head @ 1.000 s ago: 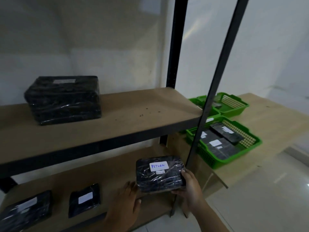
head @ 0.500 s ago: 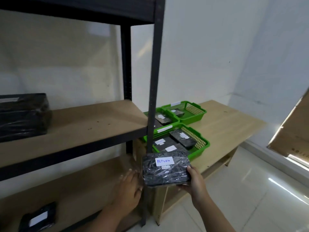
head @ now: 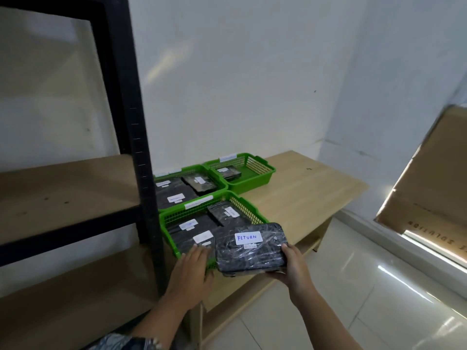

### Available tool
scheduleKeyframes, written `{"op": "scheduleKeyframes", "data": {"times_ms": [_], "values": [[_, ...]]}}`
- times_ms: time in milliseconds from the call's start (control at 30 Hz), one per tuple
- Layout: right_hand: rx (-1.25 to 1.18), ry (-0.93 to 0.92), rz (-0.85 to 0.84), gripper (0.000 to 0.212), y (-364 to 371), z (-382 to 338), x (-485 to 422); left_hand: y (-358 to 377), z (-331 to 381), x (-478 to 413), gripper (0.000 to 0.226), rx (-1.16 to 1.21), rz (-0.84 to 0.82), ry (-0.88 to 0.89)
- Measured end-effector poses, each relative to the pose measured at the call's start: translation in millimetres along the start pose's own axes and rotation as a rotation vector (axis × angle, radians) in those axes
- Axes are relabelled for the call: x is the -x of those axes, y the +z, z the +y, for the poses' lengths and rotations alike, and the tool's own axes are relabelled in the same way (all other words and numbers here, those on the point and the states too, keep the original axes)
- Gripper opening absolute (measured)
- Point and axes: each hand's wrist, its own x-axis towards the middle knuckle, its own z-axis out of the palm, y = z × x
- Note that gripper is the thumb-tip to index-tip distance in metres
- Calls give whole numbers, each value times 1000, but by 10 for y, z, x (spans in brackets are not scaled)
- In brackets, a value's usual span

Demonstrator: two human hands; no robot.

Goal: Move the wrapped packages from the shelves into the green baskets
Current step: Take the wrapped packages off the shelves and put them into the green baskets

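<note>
Package [head: 250, 258] in right hand [head: 294, 267], underside grip hidden; small lower label [head: 250, 246] illegible.

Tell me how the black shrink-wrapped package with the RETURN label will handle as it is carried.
The black wrapped package is probably stiff: gripped at one edge by the right hand, it shows no sag. Its glossy, wrinkled film looks slippery, so it might slide. It seems light for its size, since that hand alone appears to bear it.
</note>
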Motion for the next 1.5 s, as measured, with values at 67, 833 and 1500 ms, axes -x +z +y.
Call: {"op": "scheduleKeyframes", "data": {"times_ms": [67,833,1500], "values": [[2,-10,8,30,-62,-65,-177,82,71,-221,58,17,10,11],[91,18,-12,26,535,-955,-3335,780,-306,-3294,48,86,-36,-88],[376,32,-351,29,1228,-1280,-5754,1335,-411,-4738,70,-45,-40,-684]]}}
